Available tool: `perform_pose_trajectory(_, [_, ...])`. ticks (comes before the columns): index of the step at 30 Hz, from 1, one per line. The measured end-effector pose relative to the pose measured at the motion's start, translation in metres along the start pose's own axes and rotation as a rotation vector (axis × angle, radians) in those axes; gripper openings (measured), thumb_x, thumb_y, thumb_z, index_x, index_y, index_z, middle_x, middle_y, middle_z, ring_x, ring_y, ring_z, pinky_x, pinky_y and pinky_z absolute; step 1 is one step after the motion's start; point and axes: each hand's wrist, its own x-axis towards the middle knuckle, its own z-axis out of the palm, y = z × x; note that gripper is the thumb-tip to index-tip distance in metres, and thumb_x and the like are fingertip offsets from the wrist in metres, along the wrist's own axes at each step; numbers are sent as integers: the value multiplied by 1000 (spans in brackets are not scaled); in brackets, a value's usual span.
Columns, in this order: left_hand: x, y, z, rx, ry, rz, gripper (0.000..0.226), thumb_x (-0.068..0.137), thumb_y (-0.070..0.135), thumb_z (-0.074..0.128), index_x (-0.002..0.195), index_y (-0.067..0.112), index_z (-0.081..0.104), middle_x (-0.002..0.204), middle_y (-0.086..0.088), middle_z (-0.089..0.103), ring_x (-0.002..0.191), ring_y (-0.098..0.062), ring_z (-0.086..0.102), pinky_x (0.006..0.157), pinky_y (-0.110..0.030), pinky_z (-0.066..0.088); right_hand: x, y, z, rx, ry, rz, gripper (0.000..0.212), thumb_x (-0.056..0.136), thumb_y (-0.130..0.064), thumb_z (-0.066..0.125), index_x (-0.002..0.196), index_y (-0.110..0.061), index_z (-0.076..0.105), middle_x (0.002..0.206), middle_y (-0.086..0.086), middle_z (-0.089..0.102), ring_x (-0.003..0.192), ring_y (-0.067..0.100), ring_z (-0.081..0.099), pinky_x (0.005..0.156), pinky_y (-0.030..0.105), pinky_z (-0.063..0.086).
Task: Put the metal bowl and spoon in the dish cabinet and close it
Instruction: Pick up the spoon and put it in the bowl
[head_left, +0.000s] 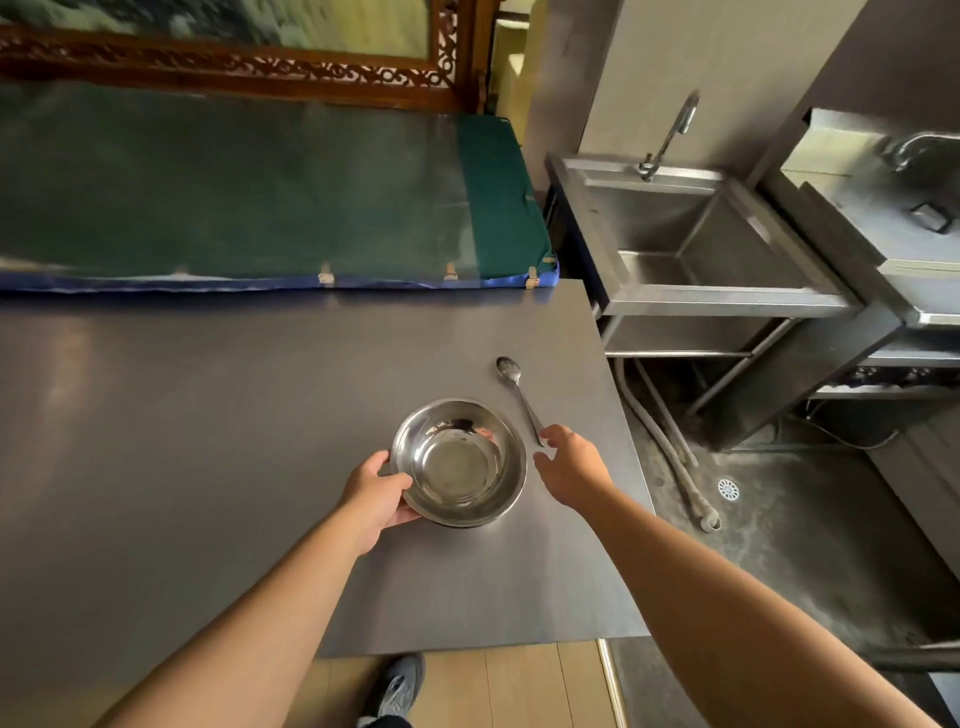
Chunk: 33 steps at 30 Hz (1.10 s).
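Two items remain to be collected, and both sit on the grey tabletop (208, 415), right of centre in the frame. The metal bowl (459, 462) stands upright and empty. The left hand (376, 499) is curled against its lower-left rim, thumb over the edge and the other fingers apparently under the wall; a grip seems formed, though the bowl looks to be resting on the surface.

The spoon (519, 395) lies just to the right of the bowl, apart from it. Its long axis runs diagonally: head toward the upper left, handle end toward the lower right. The right hand (569, 462) is the nearer one. Its fingers (548, 431) are loosely spread and hold nothing, with the tips at the handle end; contact cannot be confirmed.

Judgement: the coming pick depends on closing across the handle's near end. A thin handle lying flat may slide. No dish cabinet is identifiable in view.
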Motion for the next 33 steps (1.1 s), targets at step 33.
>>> perform_pose_trajectory(33, [122,45,-7,-32,-159,-106,40,95,0,57,129,21,55,109,-10,73,86,-27,76,66,-41,62,139,-37,46,-223,-21,383,12,80,-3,52,86,-4,63,87,14,66,74,35,64,65,38,58])
